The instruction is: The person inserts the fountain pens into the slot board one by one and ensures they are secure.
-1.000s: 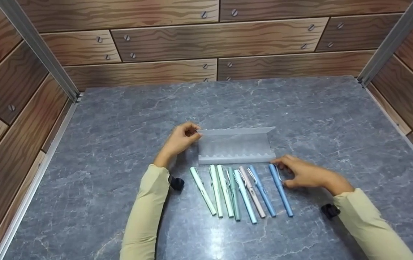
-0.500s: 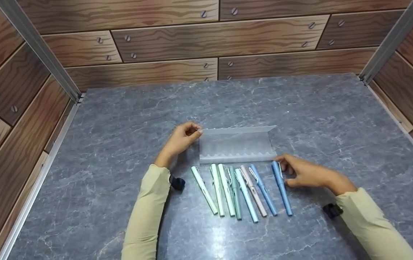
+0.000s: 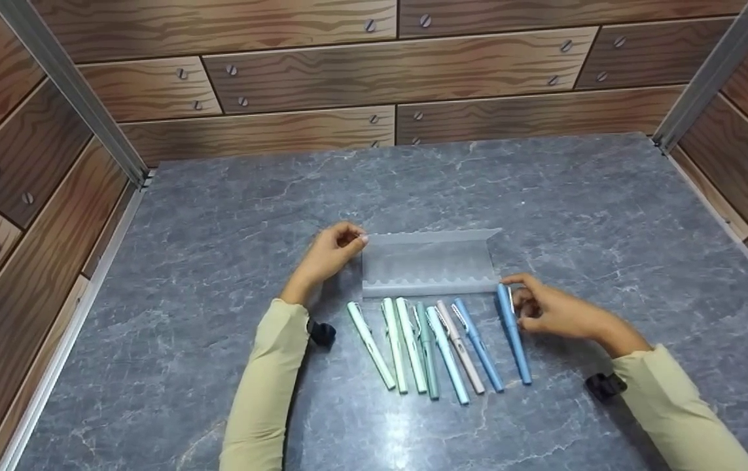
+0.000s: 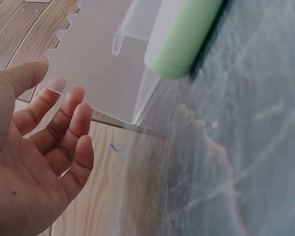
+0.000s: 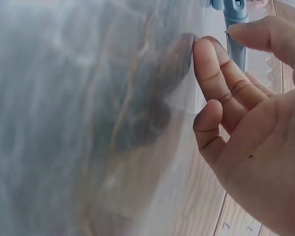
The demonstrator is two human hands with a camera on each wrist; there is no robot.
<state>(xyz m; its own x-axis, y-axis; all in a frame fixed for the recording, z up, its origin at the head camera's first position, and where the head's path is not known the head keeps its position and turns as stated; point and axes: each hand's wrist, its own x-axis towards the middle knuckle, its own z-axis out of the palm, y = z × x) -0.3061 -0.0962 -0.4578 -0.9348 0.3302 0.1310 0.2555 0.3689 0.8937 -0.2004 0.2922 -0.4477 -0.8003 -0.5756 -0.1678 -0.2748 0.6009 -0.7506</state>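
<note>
A translucent plastic pen case (image 3: 426,260) lies unfolded, with a scalloped strip along its front and a raised scalloped flap at the back. My left hand (image 3: 328,256) pinches the flap's left corner between thumb and index finger; the other fingers are loosely bent in the left wrist view, beside the clear sheet (image 4: 101,73). At the case's front right corner, my right hand (image 3: 560,311) holds a blue pen (image 3: 514,347) near its cap, the thumb on its near side. That pen's cap end looks slightly raised. In the right wrist view, the fingers partly hide the pen (image 5: 235,37).
Several capped pens lie side by side in front of the case: light green (image 3: 372,347), dark green (image 3: 427,356), light blue (image 3: 449,360), pinkish grey (image 3: 462,353) and another blue one (image 3: 478,347). Wood-patterned panels (image 3: 387,72) border the grey marbled table (image 3: 249,196).
The right hand has taken hold of the rightmost blue pen and shifted it slightly away from me, toward the case's corner. My left hand has stayed at the flap.
</note>
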